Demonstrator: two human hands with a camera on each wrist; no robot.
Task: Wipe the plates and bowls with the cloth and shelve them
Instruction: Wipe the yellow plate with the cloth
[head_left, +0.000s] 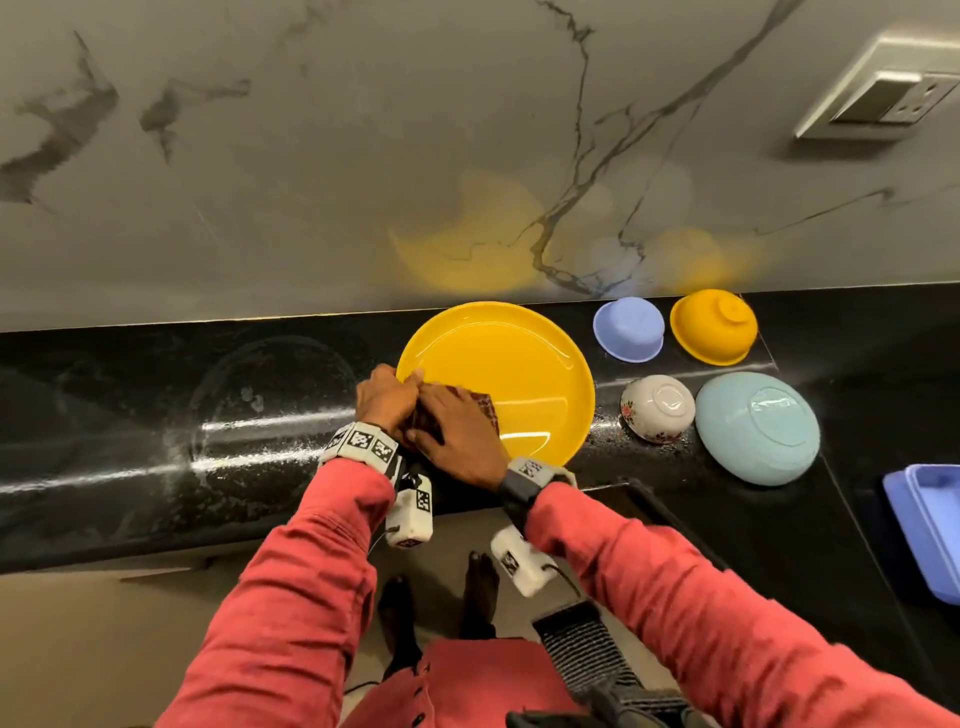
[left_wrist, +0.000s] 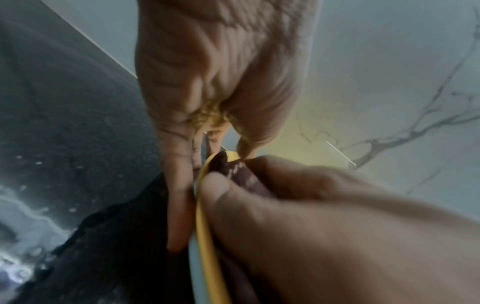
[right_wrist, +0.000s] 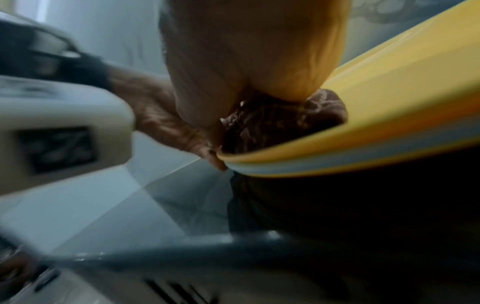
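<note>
A large yellow plate (head_left: 519, 364) lies on the black counter (head_left: 208, 467) near the wall. My left hand (head_left: 387, 395) pinches its left rim, thumb on top and fingers underneath, as the left wrist view shows at the rim (left_wrist: 205, 236). My right hand (head_left: 452, 431) holds a dark red patterned cloth (head_left: 483, 410) down on the plate's left inside, right beside the left hand. The cloth (left_wrist: 233, 170) is bunched between the right thumb and fingers. In the right wrist view the cloth (right_wrist: 272, 123) sits under the palm against the yellow plate (right_wrist: 389, 92).
Right of the plate stand upturned bowls: a lilac bowl (head_left: 628, 330), a yellow bowl (head_left: 714, 327), a white floral bowl (head_left: 657, 408) and a large pale blue bowl (head_left: 756, 428). A blue tray (head_left: 930, 525) sits at the far right. The marble wall rises just behind.
</note>
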